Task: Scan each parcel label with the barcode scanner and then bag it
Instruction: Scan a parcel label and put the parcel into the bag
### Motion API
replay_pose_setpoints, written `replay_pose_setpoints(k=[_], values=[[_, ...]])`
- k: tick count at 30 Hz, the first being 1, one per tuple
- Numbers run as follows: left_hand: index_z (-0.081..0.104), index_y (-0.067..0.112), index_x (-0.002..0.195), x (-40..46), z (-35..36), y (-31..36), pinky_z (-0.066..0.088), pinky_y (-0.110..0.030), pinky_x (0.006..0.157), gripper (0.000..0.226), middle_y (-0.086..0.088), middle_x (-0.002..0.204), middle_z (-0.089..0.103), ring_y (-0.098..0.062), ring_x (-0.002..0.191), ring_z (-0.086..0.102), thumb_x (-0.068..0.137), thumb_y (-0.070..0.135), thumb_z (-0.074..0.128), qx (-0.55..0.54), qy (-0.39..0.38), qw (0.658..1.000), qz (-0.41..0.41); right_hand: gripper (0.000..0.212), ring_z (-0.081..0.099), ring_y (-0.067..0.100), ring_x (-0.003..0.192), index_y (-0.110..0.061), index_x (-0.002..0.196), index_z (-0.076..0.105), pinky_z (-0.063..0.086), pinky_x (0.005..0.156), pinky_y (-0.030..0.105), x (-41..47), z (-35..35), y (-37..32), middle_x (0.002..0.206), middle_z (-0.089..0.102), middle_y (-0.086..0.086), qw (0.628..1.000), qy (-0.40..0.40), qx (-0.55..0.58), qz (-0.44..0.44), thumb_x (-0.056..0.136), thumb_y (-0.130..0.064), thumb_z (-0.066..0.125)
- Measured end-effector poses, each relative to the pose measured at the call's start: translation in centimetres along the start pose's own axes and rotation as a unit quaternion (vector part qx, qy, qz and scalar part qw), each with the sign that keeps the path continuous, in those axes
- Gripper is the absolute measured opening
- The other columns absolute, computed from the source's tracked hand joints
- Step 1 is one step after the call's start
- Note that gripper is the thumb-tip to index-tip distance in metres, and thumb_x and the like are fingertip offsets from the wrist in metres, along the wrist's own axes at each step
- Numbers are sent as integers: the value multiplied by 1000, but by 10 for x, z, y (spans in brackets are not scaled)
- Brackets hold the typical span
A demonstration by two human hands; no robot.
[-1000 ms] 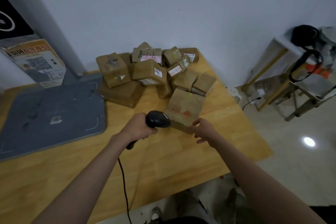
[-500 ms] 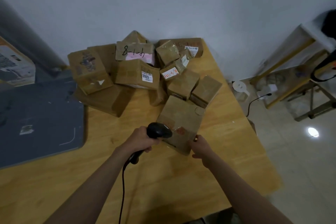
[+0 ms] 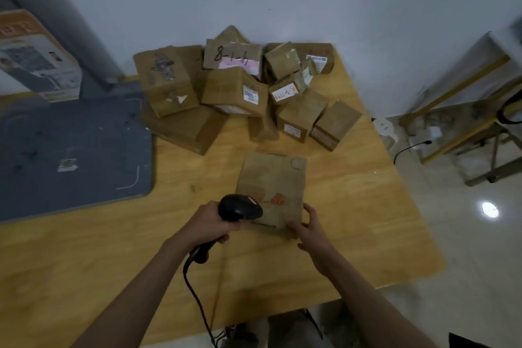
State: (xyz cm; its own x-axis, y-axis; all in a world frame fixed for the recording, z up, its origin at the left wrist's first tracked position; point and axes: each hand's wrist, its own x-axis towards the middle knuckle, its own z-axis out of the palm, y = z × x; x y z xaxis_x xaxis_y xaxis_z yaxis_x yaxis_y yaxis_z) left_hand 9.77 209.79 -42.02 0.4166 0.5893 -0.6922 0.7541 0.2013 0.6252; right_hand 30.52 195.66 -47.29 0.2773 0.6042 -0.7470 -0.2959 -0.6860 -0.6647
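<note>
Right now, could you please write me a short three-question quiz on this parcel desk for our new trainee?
1. True or false: the left hand holds the scanner.
2. Which does the right hand grip? A) the cable B) the near parcel C) the grey mat
3. Fill in: the pile of parcels sits at the table's ___ edge, by the wall.

Key: 1 true; 2 B; 3 far.
</note>
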Motion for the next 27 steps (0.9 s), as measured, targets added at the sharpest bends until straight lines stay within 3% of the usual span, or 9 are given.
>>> replay_pose_setpoints(k=[3, 5, 8, 13, 19, 23, 27], values=[[75, 15, 97, -30, -4, -30, 59, -35, 64, 19, -10, 75, 75, -21, 64, 71, 80, 19, 80, -16, 13, 1000, -7, 57, 59, 26, 112, -38, 142, 31, 53, 97, 52, -17, 21, 5, 124, 58, 10, 999, -9, 42, -32, 97, -26, 64], [75, 13, 98, -49, -6, -49, 60, -37, 66, 20, -10, 75, 75, -23, 65, 72, 79, 19, 81, -35, 21, 999, -3, 56, 60, 28, 110, -38, 138, 36, 57, 93, 50, -25, 34, 4, 125, 55, 12, 997, -1, 47, -63, 94, -25, 68], [73, 11, 99, -75, -13, -67, 59, -33, 63, 19, -12, 72, 74, -21, 64, 71, 81, 17, 79, -63, 68, 996, 11, 65, 51, 22, 108, -38, 138, 40, 55, 92, 40, -33, 47, 1, 127, 40, 5, 980, 65, -100, -159, 84, -28, 76], [72, 14, 99, -103, -35, -73, 57, -32, 62, 18, -6, 66, 71, -18, 59, 67, 82, 11, 78, -112, 146, 982, 50, 76, 42, 18, 113, -29, 144, 37, 49, 94, 34, -42, 62, -10, 131, 32, 0, 878, 139, -324, -324, 80, -16, 76], [71, 16, 97, -115, -39, -70, 56, -31, 63, 17, -6, 69, 71, -14, 58, 66, 82, 11, 77, -113, 159, 978, 68, 91, 34, 28, 130, -18, 149, 35, 53, 97, 42, -45, 78, 5, 140, 36, 5, 756, 144, -504, -391, 71, 14, 69], [72, 14, 98, -114, -32, -78, 56, -35, 62, 17, -13, 71, 72, -16, 59, 67, 81, 11, 78, -93, 151, 982, 69, 97, 28, 34, 142, -35, 146, 24, 57, 93, 48, -47, 73, 31, 152, 24, 5, 763, 119, -550, -319, 73, -6, 81], [72, 11, 97, -112, -27, -88, 56, -36, 62, 17, -13, 71, 72, -19, 60, 68, 81, 12, 78, -66, 145, 985, 62, 94, 49, 31, 127, -42, 150, 14, 61, 75, 34, -43, 68, 52, 161, 6, 4, 770, 89, -551, -308, 84, -1, 67]])
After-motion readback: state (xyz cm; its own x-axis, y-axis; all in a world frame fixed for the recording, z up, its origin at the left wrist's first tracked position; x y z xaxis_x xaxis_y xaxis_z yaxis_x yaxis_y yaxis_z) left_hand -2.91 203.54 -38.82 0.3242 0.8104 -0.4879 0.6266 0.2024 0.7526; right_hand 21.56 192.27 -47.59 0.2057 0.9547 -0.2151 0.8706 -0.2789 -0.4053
